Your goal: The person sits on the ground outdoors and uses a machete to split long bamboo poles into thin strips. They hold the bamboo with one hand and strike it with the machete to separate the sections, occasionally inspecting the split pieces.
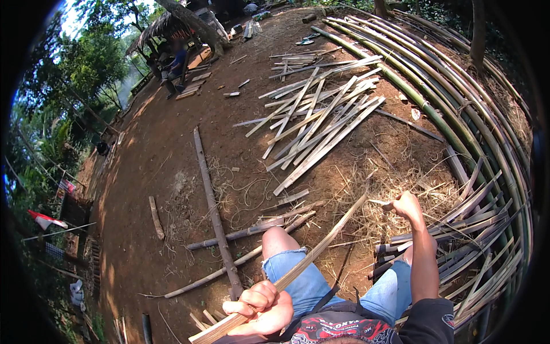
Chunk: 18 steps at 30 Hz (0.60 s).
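Observation:
My left hand (262,305) is wrapped round the lower part of a long bamboo slat (323,245), which slants up and to the right across my left thigh. Its far end tapers and rests near a heap of thin bamboo shavings (366,212). My right hand (408,206) is closed round the handle of a knife (380,202). The short pale blade points left, close to the slat's far end; whether the two touch I cannot tell.
Split bamboo slats (321,117) lie in a crossed pile ahead. Long green poles (418,100) curve along the right, with dark-skinned strips (458,229) beside my right knee. A wooden pole (211,200) lies to the left. Another person (176,64) sits far off by a thatched shelter.

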### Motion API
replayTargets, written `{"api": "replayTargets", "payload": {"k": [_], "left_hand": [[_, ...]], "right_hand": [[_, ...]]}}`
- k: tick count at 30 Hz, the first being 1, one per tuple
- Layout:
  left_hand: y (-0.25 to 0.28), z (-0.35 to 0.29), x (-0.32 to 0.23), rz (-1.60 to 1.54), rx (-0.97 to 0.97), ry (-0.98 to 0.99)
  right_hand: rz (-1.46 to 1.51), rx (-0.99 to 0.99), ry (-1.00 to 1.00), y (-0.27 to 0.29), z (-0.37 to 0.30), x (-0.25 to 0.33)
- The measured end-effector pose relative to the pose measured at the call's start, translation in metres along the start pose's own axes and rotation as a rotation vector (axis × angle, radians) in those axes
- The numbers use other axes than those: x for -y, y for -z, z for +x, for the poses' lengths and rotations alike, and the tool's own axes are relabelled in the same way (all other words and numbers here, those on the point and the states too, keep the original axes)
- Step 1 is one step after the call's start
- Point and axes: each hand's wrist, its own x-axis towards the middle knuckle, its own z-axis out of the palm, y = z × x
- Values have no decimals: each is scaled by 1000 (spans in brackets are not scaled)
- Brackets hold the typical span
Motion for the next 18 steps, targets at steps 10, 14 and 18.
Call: {"api": "replayTargets", "payload": {"k": [10,14,18], "left_hand": [[-3,1,1,3,-10,-18],[0,1,1,1,-14,-17],[1,2,0,-8,16,-12]], "right_hand": [[-2,-17,-8,-2,1,-2],[17,-5,-15,1,-3,3],[7,-23,-33,-3,2,-2]]}}
